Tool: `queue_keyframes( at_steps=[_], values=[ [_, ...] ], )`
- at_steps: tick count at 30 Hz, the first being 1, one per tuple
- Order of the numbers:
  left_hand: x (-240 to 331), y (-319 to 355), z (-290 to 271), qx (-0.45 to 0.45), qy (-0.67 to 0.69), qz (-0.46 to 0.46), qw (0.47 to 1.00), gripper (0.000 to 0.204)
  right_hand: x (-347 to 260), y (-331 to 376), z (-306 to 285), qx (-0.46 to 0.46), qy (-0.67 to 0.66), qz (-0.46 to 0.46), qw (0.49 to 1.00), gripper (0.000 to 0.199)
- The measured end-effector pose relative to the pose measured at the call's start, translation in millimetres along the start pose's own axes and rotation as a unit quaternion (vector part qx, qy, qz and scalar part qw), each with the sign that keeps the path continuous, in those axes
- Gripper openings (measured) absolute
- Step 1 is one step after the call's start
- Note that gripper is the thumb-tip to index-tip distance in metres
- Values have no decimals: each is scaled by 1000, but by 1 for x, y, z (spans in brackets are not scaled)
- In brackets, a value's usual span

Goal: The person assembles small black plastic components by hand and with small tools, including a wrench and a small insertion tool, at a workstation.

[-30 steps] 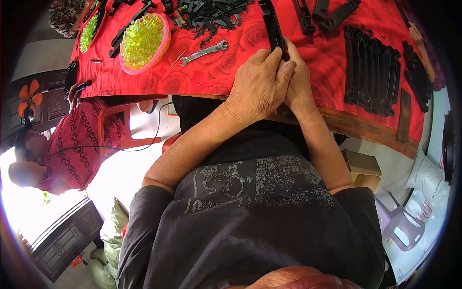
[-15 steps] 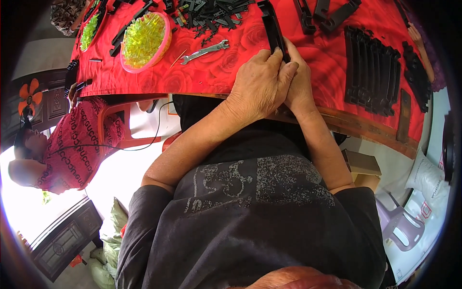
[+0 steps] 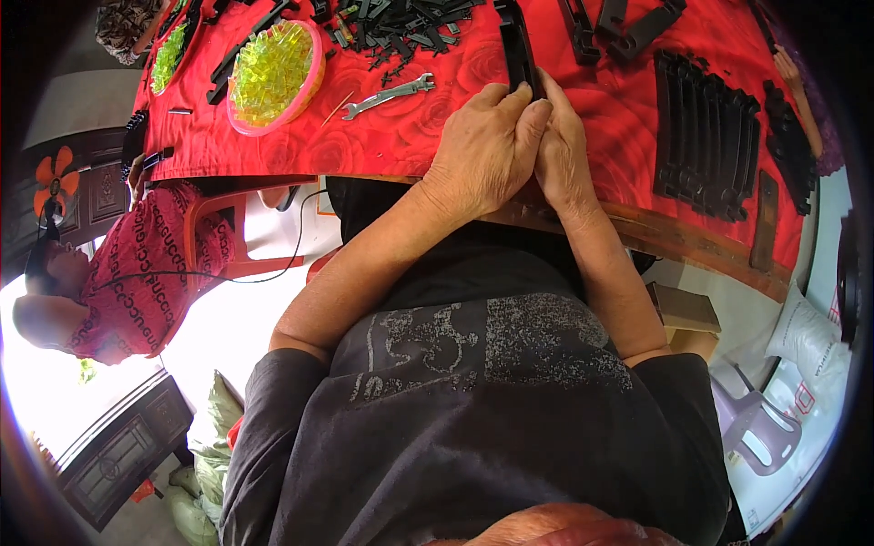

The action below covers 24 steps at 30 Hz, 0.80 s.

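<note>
Both my hands meet over the front edge of the red-covered table. Between them is a long black plastic housing (image 3: 519, 47), its far end pointing away from me. My left hand (image 3: 482, 141) is closed round the near end, its thumb pressed along the part. My right hand (image 3: 562, 146) wraps the same end from the right side, fingers mostly hidden. What lies under the left fingers cannot be seen. To the left of the hands lies a silver open-ended wrench (image 3: 390, 96), with a thin wooden stick (image 3: 338, 109) beside it.
A pink-rimmed basket (image 3: 320, 68) holds yellow-green clear pieces. Small black parts (image 3: 410, 23) are heaped at the back. A row of long black housings (image 3: 706, 136) lies at right, near a flat dark bar (image 3: 765, 218). Another person (image 3: 137, 282) sits at left; a co-worker's arm (image 3: 799, 96) shows at far right.
The black housing and both hands have shifted very slightly, with the housing turned a little so more of its hollow inside shows. My grip stays on it.
</note>
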State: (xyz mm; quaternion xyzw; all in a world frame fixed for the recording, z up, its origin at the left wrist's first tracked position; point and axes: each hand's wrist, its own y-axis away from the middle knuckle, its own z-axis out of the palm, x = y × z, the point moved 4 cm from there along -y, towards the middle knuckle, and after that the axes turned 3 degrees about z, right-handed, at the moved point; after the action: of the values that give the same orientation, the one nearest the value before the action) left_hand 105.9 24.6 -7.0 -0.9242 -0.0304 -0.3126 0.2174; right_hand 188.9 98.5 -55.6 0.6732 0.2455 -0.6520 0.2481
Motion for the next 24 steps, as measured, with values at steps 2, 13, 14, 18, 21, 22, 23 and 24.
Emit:
queue_keyframes(
  at_steps=[2, 13, 14, 18, 21, 22, 23, 24],
  values=[
    [-1, 0, 1, 16, 5, 0, 1000, 30, -4, 2, 1, 3, -79, 20, 997, 39],
    [-15, 5, 4, 89, -11, -60, 994, 32, -1, 3, 8, -28, -423, 164, 891, 35],
    [-14, 5, 2, 86, -29, -62, 994, 34, 0, 2, 9, -37, -429, 180, 884, 39],
    [-6, 7, -7, 75, -69, -71, 992, 40, 8, -1, 9, -32, -409, 178, 894, 44],
    [-12, 11, -5, 54, 9, -105, 993, 43, 6, -3, 10, -47, -414, 163, 895, 44],
    [-14, 12, -5, 55, 8, -106, 993, 43, 3, -2, 11, -45, -411, 167, 895, 44],
    [-15, 12, -5, 61, 14, -91, 994, 44, 1, -1, 10, -41, -409, 172, 895, 44],
    [-14, 12, -6, 68, 20, -76, 995, 44, 2, -1, 10, -41, -408, 172, 896, 44]
  ],
)
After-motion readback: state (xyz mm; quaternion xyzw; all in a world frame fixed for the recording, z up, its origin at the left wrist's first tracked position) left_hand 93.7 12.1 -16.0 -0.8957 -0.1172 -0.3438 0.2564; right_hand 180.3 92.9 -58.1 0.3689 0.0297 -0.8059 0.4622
